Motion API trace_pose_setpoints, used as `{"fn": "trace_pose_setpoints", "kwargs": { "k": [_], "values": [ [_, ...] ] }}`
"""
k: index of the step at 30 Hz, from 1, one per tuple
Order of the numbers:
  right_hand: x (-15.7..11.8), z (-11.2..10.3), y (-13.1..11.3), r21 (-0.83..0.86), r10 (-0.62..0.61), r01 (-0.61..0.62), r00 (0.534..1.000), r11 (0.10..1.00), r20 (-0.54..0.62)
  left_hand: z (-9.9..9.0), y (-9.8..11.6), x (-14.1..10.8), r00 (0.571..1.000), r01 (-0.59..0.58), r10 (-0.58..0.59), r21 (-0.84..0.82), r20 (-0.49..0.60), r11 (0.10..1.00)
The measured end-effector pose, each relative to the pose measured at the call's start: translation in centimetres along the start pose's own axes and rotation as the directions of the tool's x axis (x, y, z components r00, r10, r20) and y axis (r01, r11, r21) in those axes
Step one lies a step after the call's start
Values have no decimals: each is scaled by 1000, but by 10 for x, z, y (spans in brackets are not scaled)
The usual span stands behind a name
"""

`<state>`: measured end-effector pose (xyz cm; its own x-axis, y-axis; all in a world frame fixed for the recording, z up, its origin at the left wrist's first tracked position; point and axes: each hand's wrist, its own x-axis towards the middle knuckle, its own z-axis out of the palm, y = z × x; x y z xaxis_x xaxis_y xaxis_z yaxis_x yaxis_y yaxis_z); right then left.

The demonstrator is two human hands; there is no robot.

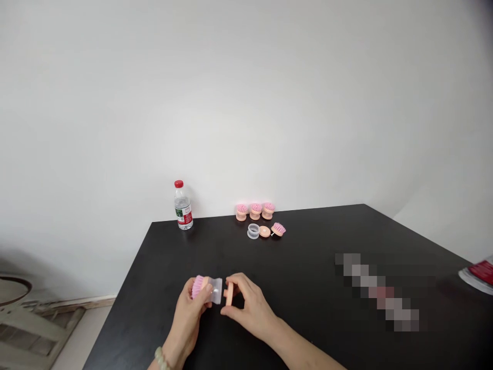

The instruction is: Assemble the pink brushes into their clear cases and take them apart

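My left hand (pixel 190 306) grips a pink-bristled scrub brush (pixel 198 285) turned on its side, bristles to the left. A clear plastic ring (pixel 216 291) sits on the brush's right end, its open side facing right. Between thumb and fingers, my right hand (pixel 250 303) pinches a round peach cap (pixel 230 294) by its rim. A short stub on the cap points left at the ring, with a small gap between them. Both hands are above the near part of the black table (pixel 308 267).
Three whole pink brushes (pixel 255 211) stand at the table's back edge by the wall. Before them lie a loose clear ring (pixel 253 232), a peach disc (pixel 264 232) and a tilted brush head (pixel 278 229). A water bottle (pixel 184 208) stands back left; a blurred-out strip (pixel 377 293) lies right.
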<state>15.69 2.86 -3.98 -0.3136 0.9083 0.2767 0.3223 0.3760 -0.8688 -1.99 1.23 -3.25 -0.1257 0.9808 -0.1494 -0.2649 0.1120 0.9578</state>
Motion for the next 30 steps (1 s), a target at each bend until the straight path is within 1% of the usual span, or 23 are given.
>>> {"fn": "trace_pose_setpoints", "kwargs": {
  "k": [5, 9, 11, 15, 20, 23, 26, 30],
  "values": [
    [5, -2, 10, 38, 29, -25, 993, 999, -114, -2, 5, 1, 999, -28, 29, 35, -13, 999],
    [20, -6, 22, -26, 55, -60, 985, 998, -166, -1, 7, 1, 994, -89, 96, 109, -57, 990],
    [33, -10, 28, -63, 71, -84, 981, 995, -178, 0, 8, 0, 987, -112, 125, 126, -96, 986],
    [68, -17, 42, -124, 73, -101, 976, 987, -207, 2, 9, -2, 977, -126, 145, 125, -154, 984],
    [113, -17, 60, -228, 31, -93, 965, 969, -259, 0, 7, 0, 971, -148, 174, 163, -164, 976],
    [131, -13, 68, -281, -3, -75, 964, 957, -267, -3, 4, 3, 969, -159, 193, 211, -154, 964],
    [140, -9, 74, -327, -20, -77, 959, 942, -284, -6, 0, 6, 968, -167, 207, 246, -145, 955],
    [141, -8, 80, -331, -17, -84, 956, 940, -292, -6, -3, 6, 968, -174, 211, 248, -132, 953]
  ]
}}
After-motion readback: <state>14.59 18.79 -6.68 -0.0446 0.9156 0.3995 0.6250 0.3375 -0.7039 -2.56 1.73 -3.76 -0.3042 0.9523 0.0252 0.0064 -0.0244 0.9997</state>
